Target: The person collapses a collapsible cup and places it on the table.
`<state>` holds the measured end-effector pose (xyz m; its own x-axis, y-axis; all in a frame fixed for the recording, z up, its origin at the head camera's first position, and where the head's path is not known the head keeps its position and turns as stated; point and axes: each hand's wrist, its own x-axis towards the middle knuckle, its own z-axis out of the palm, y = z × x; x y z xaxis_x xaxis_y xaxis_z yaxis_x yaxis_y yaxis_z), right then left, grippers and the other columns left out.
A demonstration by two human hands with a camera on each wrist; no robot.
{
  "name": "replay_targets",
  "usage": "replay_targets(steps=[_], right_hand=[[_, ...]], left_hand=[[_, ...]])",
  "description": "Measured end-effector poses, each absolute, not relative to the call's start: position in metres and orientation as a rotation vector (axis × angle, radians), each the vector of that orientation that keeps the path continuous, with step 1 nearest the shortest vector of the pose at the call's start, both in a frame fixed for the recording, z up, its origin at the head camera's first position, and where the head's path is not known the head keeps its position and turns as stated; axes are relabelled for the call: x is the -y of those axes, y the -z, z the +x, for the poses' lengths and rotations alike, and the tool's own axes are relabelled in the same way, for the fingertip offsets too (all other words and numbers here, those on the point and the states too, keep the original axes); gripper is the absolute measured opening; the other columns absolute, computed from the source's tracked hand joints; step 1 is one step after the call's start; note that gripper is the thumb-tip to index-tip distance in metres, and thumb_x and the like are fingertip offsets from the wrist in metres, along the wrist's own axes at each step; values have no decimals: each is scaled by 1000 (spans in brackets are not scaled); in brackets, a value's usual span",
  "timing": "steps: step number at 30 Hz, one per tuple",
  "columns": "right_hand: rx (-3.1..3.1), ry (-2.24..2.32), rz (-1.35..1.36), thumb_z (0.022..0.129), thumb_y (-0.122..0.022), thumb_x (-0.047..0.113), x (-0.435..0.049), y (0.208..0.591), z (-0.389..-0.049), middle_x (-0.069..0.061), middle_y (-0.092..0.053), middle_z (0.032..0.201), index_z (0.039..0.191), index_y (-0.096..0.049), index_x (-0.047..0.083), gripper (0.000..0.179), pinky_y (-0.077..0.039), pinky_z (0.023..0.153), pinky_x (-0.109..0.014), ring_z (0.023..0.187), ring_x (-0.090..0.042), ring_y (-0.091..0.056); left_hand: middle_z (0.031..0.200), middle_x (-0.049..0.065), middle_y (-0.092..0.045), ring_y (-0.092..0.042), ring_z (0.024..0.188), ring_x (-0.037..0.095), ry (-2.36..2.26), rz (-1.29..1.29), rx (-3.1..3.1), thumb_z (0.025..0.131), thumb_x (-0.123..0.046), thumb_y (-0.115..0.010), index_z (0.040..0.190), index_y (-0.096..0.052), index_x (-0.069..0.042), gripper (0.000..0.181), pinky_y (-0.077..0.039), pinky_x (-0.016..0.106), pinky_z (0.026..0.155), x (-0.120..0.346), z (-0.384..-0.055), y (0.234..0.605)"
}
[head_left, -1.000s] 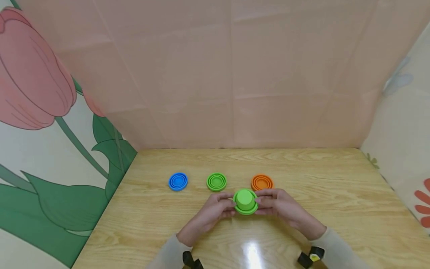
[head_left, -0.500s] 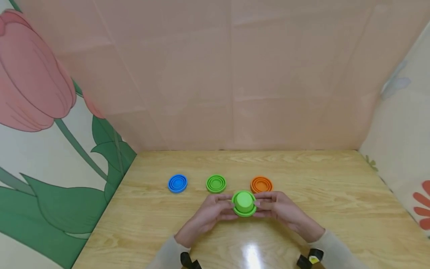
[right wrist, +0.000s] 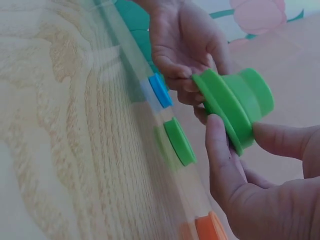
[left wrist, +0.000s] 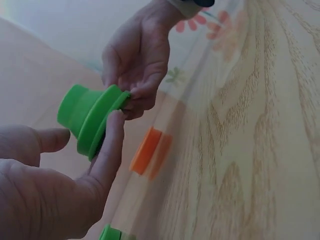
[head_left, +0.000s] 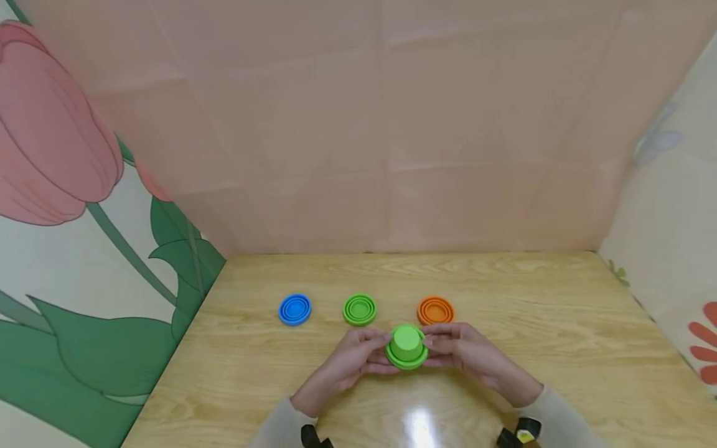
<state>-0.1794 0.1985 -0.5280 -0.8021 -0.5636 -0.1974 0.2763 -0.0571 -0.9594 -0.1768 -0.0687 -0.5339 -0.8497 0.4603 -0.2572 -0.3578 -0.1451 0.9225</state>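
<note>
Both hands hold a bright green collapsible cup above the table, partly extended, its narrow closed end up toward the head camera. My left hand grips the wide rim from the left, and my right hand pinches it from the right. In the left wrist view the stepped wall of the cup shows, with the left fingers under the rim and the thumb by the side. The right wrist view has the right thumb on the wall of the cup and fingers beneath the rim. The cup's inside is hidden.
Behind the hands, a blue collapsed cup, a green collapsed cup and an orange collapsed cup lie in a row on the wooden table. A pink sheet hangs at the back; printed panels flank the sides.
The held cup has tilted, so more of its side wall shows to the head camera. The left thumb sits higher on it. The whole head view has shifted slightly; the row of cups stays put.
</note>
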Motion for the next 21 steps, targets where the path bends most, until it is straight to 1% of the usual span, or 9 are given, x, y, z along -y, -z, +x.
replay_targets(steps=[4,9,13,17,21], right_hand=[[-1672,1896,-285,107,-61,18,-198,528,-179,-8,-75,125,146,-48,-14,52,-64,99,-36,109,-22,-75],[-1699,1865,-278,109,-59,25,-197,527,-176,-5,-75,125,143,-53,-9,49,-64,98,-35,110,-19,-74],[-1736,1845,-250,109,-57,27,-195,526,-175,-5,-74,126,141,-56,-8,48,-64,98,-34,110,-18,-72],[-1772,1815,-222,108,-57,26,-193,523,-172,-4,-73,123,140,-55,-9,47,-64,96,-33,106,-17,-71],[-1798,1823,-223,107,-56,20,-188,519,-169,-3,-72,117,137,-54,-13,45,-63,92,-30,101,-14,-70]], left_hand=[[112,28,-77,-80,86,23,-2024,119,-1590,106,-21,-63,128,-68,8,37,-67,43,87,67,-176,535],[112,25,-77,-79,85,23,-2007,127,-1577,106,-19,-62,128,-66,9,36,-68,42,87,66,-175,536],[110,24,-77,-80,89,25,-2000,151,-1558,105,-17,-63,124,-65,11,34,-67,42,88,64,-174,539],[109,21,-77,-80,93,26,-1983,176,-1529,104,-14,-63,120,-64,13,31,-67,44,90,62,-170,539],[112,21,-76,-79,95,26,-1969,189,-1529,104,-14,-61,122,-63,14,33,-66,44,92,62,-169,535]])
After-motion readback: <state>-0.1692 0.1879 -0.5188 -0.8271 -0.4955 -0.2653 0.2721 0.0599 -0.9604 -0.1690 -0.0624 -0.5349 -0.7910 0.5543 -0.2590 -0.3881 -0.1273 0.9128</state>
